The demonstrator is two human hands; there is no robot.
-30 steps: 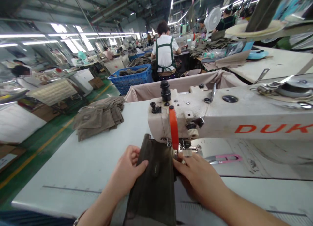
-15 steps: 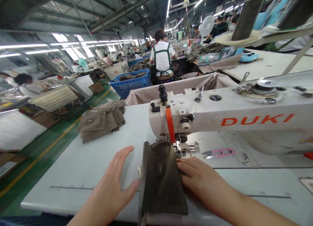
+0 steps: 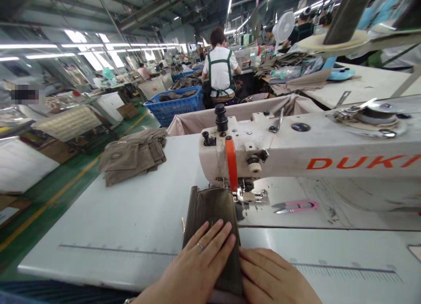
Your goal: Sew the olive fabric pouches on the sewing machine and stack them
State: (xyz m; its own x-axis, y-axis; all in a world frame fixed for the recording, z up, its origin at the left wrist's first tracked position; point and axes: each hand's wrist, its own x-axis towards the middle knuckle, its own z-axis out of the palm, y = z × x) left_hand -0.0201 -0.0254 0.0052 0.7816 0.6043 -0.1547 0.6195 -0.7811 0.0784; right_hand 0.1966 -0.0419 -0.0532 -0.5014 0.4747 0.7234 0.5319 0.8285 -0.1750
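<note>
A dark olive-brown fabric panel lies lengthwise on the table, its far right corner by the presser foot of the sewing machine. A raised strip runs along its left side. My left hand, with a ring on one finger, rests flat on the panel with fingers stretched out, covering its middle and its label. Against the panel's right edge lies my right hand, fingers flat and close together; its thumb is hidden. Pink-handled thread snips lie on the machine bed to the right.
A pile of similar fabric pieces sits at the table's far left. Behind the machine hangs a beige cloth bin, with a blue basket beyond. A co-worker sits ahead, back turned. Ruler marks run along the table.
My left hand has moved right from beside the panel and come down flat on it. My right hand has slid nearer to me along the edge. The camera view has shifted slightly.
</note>
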